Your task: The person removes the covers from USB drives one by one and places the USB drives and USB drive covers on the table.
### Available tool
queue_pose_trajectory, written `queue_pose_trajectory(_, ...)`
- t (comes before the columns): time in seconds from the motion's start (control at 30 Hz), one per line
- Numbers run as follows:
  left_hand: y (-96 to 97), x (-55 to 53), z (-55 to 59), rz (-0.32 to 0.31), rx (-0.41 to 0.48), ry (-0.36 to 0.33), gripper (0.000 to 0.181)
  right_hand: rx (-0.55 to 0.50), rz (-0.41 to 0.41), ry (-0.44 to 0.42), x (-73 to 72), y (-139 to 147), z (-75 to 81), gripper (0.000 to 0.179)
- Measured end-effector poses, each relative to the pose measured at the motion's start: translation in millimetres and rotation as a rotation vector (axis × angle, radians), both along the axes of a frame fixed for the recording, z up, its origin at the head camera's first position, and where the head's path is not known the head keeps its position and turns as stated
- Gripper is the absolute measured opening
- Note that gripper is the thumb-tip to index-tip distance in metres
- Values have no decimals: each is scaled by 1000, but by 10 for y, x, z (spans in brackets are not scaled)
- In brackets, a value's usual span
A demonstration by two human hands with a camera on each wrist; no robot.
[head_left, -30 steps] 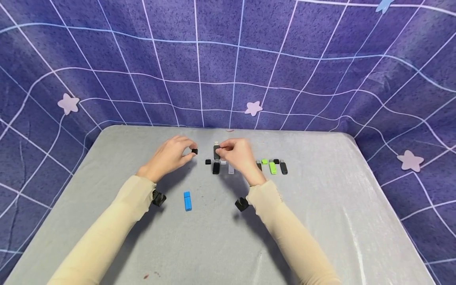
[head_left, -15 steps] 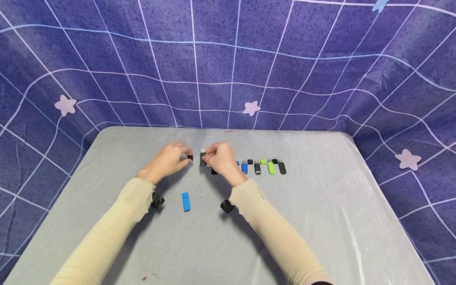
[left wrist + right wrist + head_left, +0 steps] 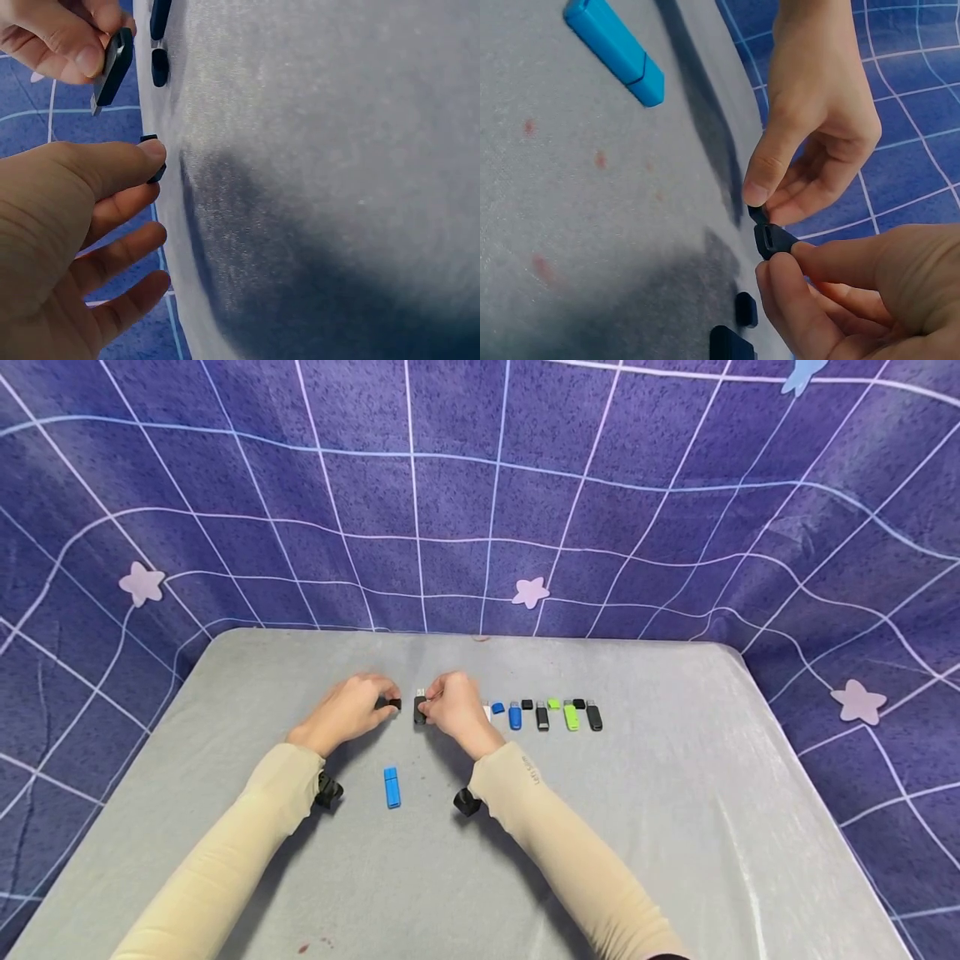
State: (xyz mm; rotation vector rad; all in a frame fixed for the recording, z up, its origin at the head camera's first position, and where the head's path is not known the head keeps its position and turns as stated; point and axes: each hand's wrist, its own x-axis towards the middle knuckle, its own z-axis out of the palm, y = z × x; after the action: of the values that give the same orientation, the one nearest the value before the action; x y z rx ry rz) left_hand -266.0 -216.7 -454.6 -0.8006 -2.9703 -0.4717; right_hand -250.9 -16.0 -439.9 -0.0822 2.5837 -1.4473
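My left hand (image 3: 352,708) pinches a small black USB stick cap (image 3: 155,177) between thumb and index finger. Just to its right, my right hand (image 3: 455,708) grips a black USB flash drive (image 3: 419,711) with thumb and fingertips, its metal plug bare and pointing to the far side in the head view. In the left wrist view the cap and the drive (image 3: 117,69) are a short gap apart. A bright blue capped USB stick (image 3: 392,787) lies on the grey cloth nearer the body.
To the right stands a row of uncapped drives with caps beside them: a blue drive (image 3: 515,716), a black one (image 3: 542,717), a green one (image 3: 572,717) and a dark one (image 3: 594,716). The right hand hides part of the row. A purple curtain (image 3: 465,485) hangs behind.
My right hand has carried the black drive left and toward the body, out from above the row. My left hand with the cap has shifted slightly toward the body. The blue stick stays put.
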Motion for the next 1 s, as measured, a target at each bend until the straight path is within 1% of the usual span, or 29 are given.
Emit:
queue_pose_trajectory(0.17,11,-14,-57,15,-14,-30,19,74,19,-4,6,-16,-32,8)
queue_pose_trajectory(0.43,53,-12,-100,-9,-9,-19,18,163,33,-31,9,-84,-52,13)
queue_pose_trajectory(0.53,80,-10,-101,-19,-11,-14,19,177,36,-42,5,-102,-60,14)
queue_pose_trajectory(0.67,107,-4,-104,-27,-5,-13,19,183,19,-54,7,-122,-77,15)
queue_pose_trajectory(0.87,119,3,-99,-32,5,-6,19,190,11,-80,-2,-151,-87,23)
queue_pose_trajectory(1.0,118,8,-110,-41,4,-11,20,202,8,-101,-8,-159,-87,24)
